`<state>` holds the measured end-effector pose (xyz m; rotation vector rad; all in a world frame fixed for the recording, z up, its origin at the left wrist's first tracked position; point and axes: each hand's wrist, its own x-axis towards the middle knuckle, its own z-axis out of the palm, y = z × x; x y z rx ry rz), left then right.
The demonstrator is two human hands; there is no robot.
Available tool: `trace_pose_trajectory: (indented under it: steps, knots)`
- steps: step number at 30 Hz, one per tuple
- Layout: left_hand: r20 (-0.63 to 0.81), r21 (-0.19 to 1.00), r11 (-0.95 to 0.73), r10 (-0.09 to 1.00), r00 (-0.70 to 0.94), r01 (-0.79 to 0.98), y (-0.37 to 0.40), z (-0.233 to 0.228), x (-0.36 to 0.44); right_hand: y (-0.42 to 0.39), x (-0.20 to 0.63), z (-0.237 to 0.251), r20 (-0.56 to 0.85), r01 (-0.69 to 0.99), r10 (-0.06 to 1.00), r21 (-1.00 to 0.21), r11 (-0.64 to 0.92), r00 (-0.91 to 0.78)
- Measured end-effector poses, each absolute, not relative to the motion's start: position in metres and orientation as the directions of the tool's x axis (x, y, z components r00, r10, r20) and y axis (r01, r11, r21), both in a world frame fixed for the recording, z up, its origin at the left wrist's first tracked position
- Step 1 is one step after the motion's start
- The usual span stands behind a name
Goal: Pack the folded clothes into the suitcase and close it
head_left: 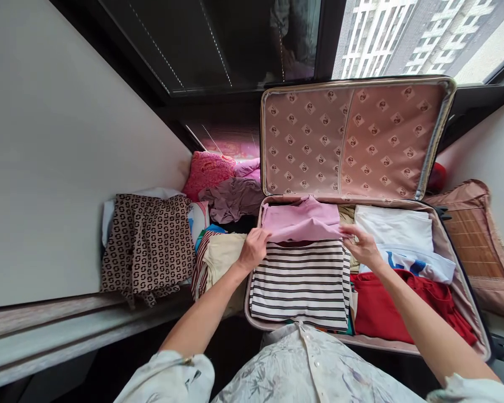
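Pink folded garment (301, 221) lies at the far left of the open suitcase (445, 246), on top of a striped shirt (302, 280). Her left hand (254, 249) grips its left edge and her right hand (363, 244) pinches its right corner. White folded clothes (397, 226) and a red piece (386, 310) fill the right side.

- The left hand (254, 249) has its fingertips tucked under the pink top (302, 221), so the grip cannot be seen.
- The striped shirt (302, 282) hides the clothes below it.
- The suitcase (445, 240) has its near rim covered by the person's shirt.
- The mat (479, 240) is cut off at the right edge.
- The pile (231, 196) by the window is a jumble; its pieces cannot be told apart.
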<state>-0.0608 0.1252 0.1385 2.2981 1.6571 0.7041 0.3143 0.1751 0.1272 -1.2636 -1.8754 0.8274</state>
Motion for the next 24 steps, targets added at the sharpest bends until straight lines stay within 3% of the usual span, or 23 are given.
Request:
trace_pose_trajectory:
  steps: [2,5,8,11,14,17,19,21,24]
  knots:
    - [0.301,0.476,-0.403,0.910,0.286,0.782,0.085,0.156,-0.071,0.144,0.328,0.155,0.197,0.445,0.906,-0.819,0.362,-0.376]
    - [0.267,0.491,-0.468,0.884,0.384,0.734,0.017,0.163,-0.079,0.086,0.348,0.175,0.139,0.414,0.826,-0.813,0.410,-0.546]
    - [0.099,0.514,-0.432,0.888,0.449,0.741,-0.040,0.143,-0.069,0.027,0.357,0.157,-0.007,0.464,0.751,-0.790,0.400,-0.660]
    - [-0.140,0.498,-0.361,0.864,0.484,0.788,-0.071,0.119,-0.048,-0.018,0.358,0.121,-0.182,0.570,0.739,-0.760,0.313,-0.649]
    - [-0.213,0.507,-0.307,0.861,0.461,0.806,-0.070,0.109,-0.036,-0.030,0.361,0.094,-0.201,0.599,0.847,-0.784,0.162,-0.492]
    - [-0.071,0.563,-0.217,0.949,0.307,0.798,-0.034,0.106,-0.036,0.001,0.364,0.084,-0.131,0.603,0.988,-0.796,-0.053,-0.085]
    - [0.029,0.552,-0.114,0.993,0.117,0.826,0.003,0.102,-0.036,0.037,0.361,0.084,-0.142,0.596,0.977,-0.775,-0.211,0.161]
    - [0.055,0.513,0.027,0.996,-0.064,0.858,0.044,0.097,-0.034,0.074,0.353,0.085,-0.193,0.579,0.948,-0.755,-0.309,0.254]
    - [-0.058,0.457,0.210,0.977,-0.206,0.865,0.092,0.089,-0.026,0.113,0.335,0.085,-0.252,0.532,0.942,-0.778,-0.334,0.223]
